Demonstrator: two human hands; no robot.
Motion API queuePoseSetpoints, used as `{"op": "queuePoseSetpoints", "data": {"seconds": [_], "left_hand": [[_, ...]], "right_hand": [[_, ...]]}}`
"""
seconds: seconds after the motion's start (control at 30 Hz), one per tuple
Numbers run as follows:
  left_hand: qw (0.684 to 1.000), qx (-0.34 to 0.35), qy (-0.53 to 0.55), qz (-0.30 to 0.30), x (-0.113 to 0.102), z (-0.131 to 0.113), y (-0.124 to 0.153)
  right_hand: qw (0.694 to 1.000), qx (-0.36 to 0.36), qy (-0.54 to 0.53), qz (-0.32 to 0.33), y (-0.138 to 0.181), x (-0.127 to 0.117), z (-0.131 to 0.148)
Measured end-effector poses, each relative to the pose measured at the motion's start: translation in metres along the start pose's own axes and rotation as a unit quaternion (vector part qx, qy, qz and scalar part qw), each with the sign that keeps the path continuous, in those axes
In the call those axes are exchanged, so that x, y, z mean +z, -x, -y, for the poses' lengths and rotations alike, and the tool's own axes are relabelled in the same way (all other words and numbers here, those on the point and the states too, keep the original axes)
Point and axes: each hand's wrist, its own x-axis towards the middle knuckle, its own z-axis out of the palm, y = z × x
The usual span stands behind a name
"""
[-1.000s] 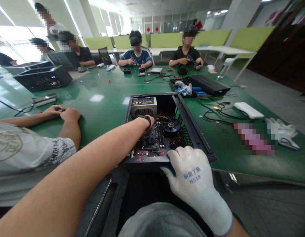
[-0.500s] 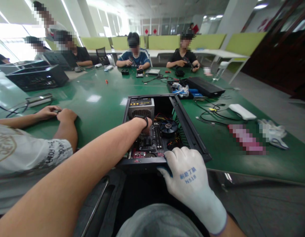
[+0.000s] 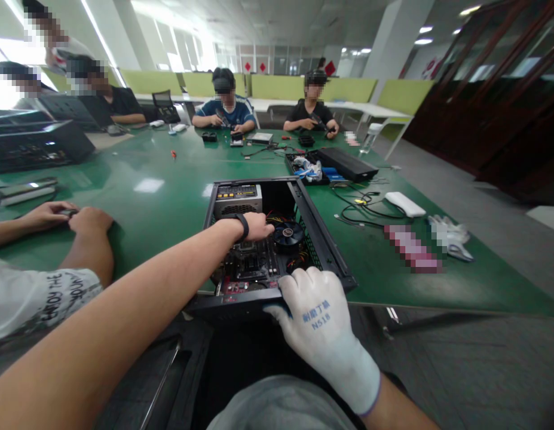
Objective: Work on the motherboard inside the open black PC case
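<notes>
An open black computer case (image 3: pixel 324 239) lies on the green table (image 3: pixel 160 197), with a motherboard (image 3: pixel 252 263), a round cooler fan (image 3: pixel 288 233) and a grey power supply (image 3: pixel 238 200) inside. My left hand (image 3: pixel 259 226), bare with a black wristband, reaches into the case above the motherboard, just left of the fan. Its fingers point down and are mostly hidden. My right hand (image 3: pixel 315 307), in a white glove, grips the near edge of the case.
A person's two hands (image 3: pixel 70 218) rest on the table at my left. Black cables (image 3: pixel 361 206), a white box (image 3: pixel 404 203) and white gloves (image 3: pixel 449 236) lie to the right. Another open case (image 3: pixel 330 164) lies behind. Several people sit at the far side.
The view has swung to the right and the case now sits further left in the picture. Both hands keep nearly the same places on the case.
</notes>
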Motion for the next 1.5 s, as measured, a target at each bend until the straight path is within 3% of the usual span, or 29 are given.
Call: {"op": "queuePoseSetpoints", "data": {"seconds": [0.2,0.43,0.73,0.93,1.07,1.2,1.37,1.5], "left_hand": [[0.984,-0.009,0.061,-0.166,-0.045,0.002,0.021],[0.937,-0.042,0.158,-0.307,-0.078,0.021,0.048],[0.916,-0.064,0.216,-0.331,-0.063,0.038,0.064],[0.910,-0.053,0.257,-0.320,-0.038,0.047,0.065],[0.909,-0.063,0.286,-0.298,-0.029,0.051,0.064],[0.900,-0.079,0.314,-0.291,-0.032,0.052,0.063],[0.896,-0.088,0.304,-0.313,-0.047,0.048,0.058],[0.927,-0.086,0.208,-0.300,-0.059,0.043,0.051]], "right_hand": [[1.000,-0.010,0.012,0.002,-0.027,0.004,-0.012],[0.998,-0.009,0.053,0.014,-0.114,0.031,-0.044],[0.996,0.020,0.079,0.036,-0.252,0.070,-0.077],[0.994,0.041,0.084,0.048,-0.312,0.080,-0.089],[0.994,0.045,0.087,0.044,-0.319,0.084,-0.091],[0.995,0.032,0.092,0.036,-0.302,0.084,-0.086],[0.995,0.021,0.089,0.024,-0.257,0.076,-0.073],[0.997,0.005,0.078,0.018,-0.206,0.064,-0.063]]}}
